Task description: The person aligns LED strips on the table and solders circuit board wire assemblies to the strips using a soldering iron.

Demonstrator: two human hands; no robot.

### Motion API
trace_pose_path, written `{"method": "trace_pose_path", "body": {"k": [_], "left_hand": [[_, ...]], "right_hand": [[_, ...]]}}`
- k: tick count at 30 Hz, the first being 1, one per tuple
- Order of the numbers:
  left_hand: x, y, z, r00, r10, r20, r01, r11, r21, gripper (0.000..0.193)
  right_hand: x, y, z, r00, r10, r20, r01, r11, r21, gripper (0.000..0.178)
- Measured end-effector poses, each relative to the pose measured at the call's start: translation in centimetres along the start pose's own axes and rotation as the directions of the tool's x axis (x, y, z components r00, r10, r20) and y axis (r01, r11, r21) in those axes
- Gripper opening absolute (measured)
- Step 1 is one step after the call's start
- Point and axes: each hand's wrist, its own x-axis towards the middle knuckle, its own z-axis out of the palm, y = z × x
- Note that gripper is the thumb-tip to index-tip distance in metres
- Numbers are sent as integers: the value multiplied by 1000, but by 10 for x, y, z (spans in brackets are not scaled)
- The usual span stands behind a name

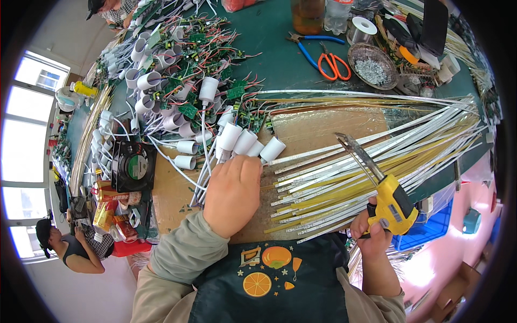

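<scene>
My left hand (235, 194) is closed at the lower ends of a bunch of white plastic lamp caps (230, 137), whose wide ends fan out beyond my fingers. White wires (201, 180) run beside this hand; the fingertips are mostly hidden behind its back. In my right hand (370, 232) is a yellow-and-black pistol-shaped tool (396, 204), apparently a soldering gun. Its long metal front points up and left over a spread of white and yellow LED strips (334, 183). The strips lie right of my left hand, on a brown board (334, 126).
Circuit boards (235, 92) with wires and more caps are heaped at the far left. A black fan (133, 167) stands left. Farther back lie blue-handled pliers (312, 48), orange-handled cutters (334, 67), a dish (372, 65) and a wire spool (363, 28). Other people are at left.
</scene>
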Motion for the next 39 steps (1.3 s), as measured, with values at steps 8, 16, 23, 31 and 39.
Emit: {"method": "trace_pose_path", "body": {"k": [8,16,23,31,39], "left_hand": [[88,-11,-19,987,100,-128,-96,995,40,8],[122,-25,-1,928,249,277,-345,855,387,17],[112,-8,-6,887,264,379,-422,797,431,19],[69,16,-26,911,329,247,-376,911,172,23],[19,-12,-56,960,217,-175,-208,976,66,20]], "right_hand": [[0,5,0,994,-96,-42,101,986,131,69],[2,1,4,997,-74,-30,76,991,107,68],[2,1,5,998,-60,-20,62,991,115,68],[3,8,-1,994,-110,-24,111,993,45,66],[-1,8,-5,995,-74,-68,81,991,111,72]]}}
